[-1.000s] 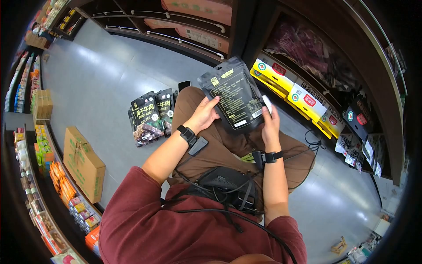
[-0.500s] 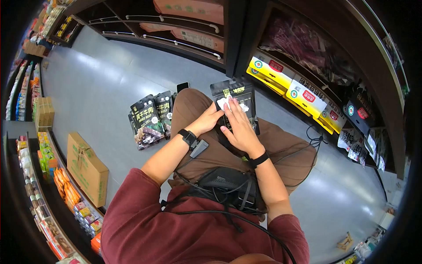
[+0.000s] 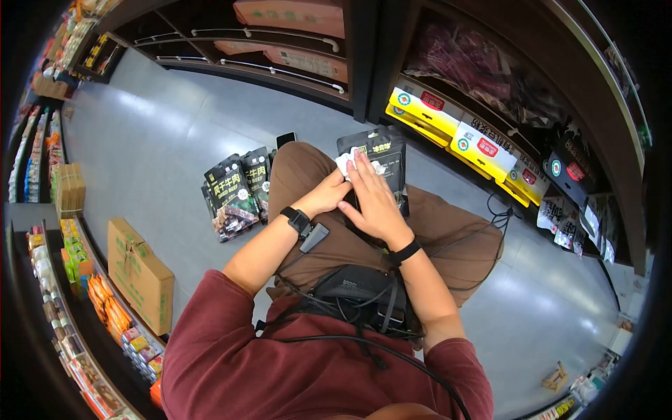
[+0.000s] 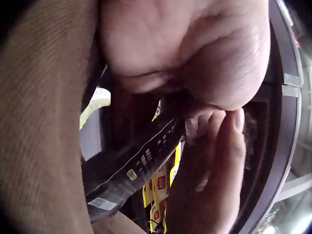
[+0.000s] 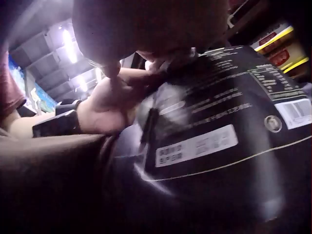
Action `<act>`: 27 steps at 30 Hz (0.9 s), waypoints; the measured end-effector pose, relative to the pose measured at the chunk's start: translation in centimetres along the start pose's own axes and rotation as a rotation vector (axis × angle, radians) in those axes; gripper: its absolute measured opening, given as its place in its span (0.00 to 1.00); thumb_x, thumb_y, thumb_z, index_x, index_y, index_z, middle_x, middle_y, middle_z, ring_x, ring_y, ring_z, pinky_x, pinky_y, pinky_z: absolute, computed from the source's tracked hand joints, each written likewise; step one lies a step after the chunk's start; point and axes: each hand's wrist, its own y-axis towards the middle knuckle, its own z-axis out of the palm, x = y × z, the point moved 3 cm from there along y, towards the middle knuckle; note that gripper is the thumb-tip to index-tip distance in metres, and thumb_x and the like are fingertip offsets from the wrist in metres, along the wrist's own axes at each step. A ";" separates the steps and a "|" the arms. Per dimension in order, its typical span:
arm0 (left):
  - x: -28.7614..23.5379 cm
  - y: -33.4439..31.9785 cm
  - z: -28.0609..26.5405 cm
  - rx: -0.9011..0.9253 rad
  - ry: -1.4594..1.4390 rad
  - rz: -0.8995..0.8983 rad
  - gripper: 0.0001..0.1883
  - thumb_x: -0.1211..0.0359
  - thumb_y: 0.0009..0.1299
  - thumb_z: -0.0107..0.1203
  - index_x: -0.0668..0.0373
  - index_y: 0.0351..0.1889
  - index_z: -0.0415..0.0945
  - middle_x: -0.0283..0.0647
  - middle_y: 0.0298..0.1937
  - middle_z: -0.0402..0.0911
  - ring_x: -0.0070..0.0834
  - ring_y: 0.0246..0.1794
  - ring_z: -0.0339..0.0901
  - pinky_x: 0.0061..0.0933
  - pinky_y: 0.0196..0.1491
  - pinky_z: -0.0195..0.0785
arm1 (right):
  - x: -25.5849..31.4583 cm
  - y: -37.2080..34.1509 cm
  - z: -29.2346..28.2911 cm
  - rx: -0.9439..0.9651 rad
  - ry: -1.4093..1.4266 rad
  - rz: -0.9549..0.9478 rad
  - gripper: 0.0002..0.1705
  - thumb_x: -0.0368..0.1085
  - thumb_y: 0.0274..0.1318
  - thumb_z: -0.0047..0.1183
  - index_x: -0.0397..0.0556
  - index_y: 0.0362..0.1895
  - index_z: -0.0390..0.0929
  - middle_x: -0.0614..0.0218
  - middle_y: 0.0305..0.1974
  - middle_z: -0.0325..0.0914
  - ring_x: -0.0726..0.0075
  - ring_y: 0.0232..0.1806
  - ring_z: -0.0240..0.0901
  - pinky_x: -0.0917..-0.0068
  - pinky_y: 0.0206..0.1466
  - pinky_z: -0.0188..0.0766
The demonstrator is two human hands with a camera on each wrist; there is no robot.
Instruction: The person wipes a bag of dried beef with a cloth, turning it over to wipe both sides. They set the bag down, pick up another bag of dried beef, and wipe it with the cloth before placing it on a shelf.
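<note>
A black printed pouch (image 3: 397, 168) lies over my lap, its back side with fine text and a pale label facing up in the right wrist view. My left hand (image 3: 325, 195) grips it along the left edge; the fingers beneath are hidden. My right hand (image 3: 379, 210) is laid flat across the pouch, straight fingers pressing a crumpled white tissue (image 3: 343, 165) against its upper front. In the left wrist view the pouch (image 4: 141, 158) hangs slanted below the hands. To the left on the floor lie several black dried beef pouches (image 3: 231, 196), overlapping.
A phone (image 3: 285, 139) lies on the floor beyond the left knee. A cardboard box (image 3: 140, 276) stands at left before stocked shelves. Yellow packages (image 3: 483, 150) sit on the dark shelf at right. Black cables (image 3: 315, 341) run across the waist bag and lap.
The pouch has come down closer to my lap. My right hand has moved from the pouch's right edge onto its front, pressing the tissue there and sliding slightly left.
</note>
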 end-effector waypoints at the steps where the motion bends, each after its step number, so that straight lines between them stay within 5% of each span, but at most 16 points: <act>1: 0.7 0.1 -0.2 -0.033 0.023 0.023 0.29 0.74 0.77 0.43 0.63 0.75 0.51 0.43 0.72 0.63 0.31 0.72 0.58 0.32 0.73 0.50 | -0.6 0.0 0.1 -0.003 0.003 0.002 0.45 0.50 0.60 0.56 0.39 0.74 0.53 0.42 0.76 0.47 0.42 0.79 0.41 0.49 0.77 0.43; 7: 0.4 0.1 0.4 0.000 -0.169 -0.014 0.27 0.75 0.77 0.44 0.58 0.74 0.54 0.35 0.67 0.68 0.23 0.67 0.62 0.30 0.70 0.54 | -7.2 -1.4 -0.8 -0.228 -0.065 0.320 0.44 0.50 0.63 0.53 0.34 0.73 0.52 0.38 0.75 0.47 0.40 0.79 0.41 0.53 0.78 0.40; 10: 1.0 0.2 -0.1 -0.029 -0.155 -0.074 0.26 0.75 0.77 0.44 0.59 0.74 0.54 0.36 0.68 0.68 0.24 0.67 0.63 0.30 0.69 0.56 | -4.4 -1.3 -0.3 -0.145 -0.030 0.155 0.46 0.51 0.62 0.54 0.36 0.73 0.53 0.38 0.75 0.47 0.39 0.78 0.41 0.52 0.78 0.42; 11: 0.3 0.1 0.0 -0.077 -0.048 0.081 0.26 0.74 0.78 0.44 0.59 0.73 0.55 0.37 0.68 0.68 0.25 0.67 0.65 0.31 0.68 0.59 | -2.8 -0.8 0.1 -0.089 0.023 0.038 0.46 0.52 0.60 0.55 0.38 0.73 0.53 0.41 0.75 0.48 0.40 0.79 0.40 0.50 0.77 0.44; 14: 0.2 -0.1 -0.5 0.003 -0.220 -0.136 0.26 0.76 0.77 0.43 0.62 0.73 0.54 0.39 0.69 0.67 0.28 0.69 0.62 0.30 0.71 0.53 | 0.6 -0.3 0.2 -0.001 0.051 0.042 0.46 0.52 0.59 0.56 0.39 0.73 0.54 0.46 0.75 0.49 0.43 0.79 0.41 0.46 0.77 0.43; 17: 0.4 0.0 -0.4 -0.110 -0.132 0.090 0.26 0.76 0.77 0.43 0.61 0.73 0.55 0.38 0.68 0.67 0.26 0.68 0.62 0.30 0.70 0.55 | -1.2 -0.2 -0.5 -0.054 -0.110 0.085 0.46 0.52 0.60 0.55 0.39 0.73 0.53 0.45 0.75 0.49 0.43 0.79 0.41 0.47 0.77 0.42; 21: 1.2 0.1 -0.5 -0.107 -0.325 -0.034 0.27 0.74 0.77 0.44 0.56 0.73 0.54 0.35 0.68 0.68 0.26 0.65 0.66 0.31 0.66 0.61 | -5.6 -1.4 -1.6 -0.194 -0.092 0.288 0.45 0.51 0.62 0.54 0.37 0.74 0.52 0.42 0.75 0.48 0.41 0.78 0.42 0.49 0.77 0.43; 27: 1.8 -0.1 -1.3 -0.169 -0.382 -0.151 0.26 0.74 0.77 0.44 0.54 0.73 0.55 0.36 0.68 0.67 0.29 0.68 0.65 0.36 0.66 0.63 | -0.3 -1.1 -0.5 0.020 -0.004 0.048 0.46 0.53 0.57 0.57 0.39 0.72 0.56 0.47 0.76 0.48 0.45 0.79 0.42 0.47 0.77 0.42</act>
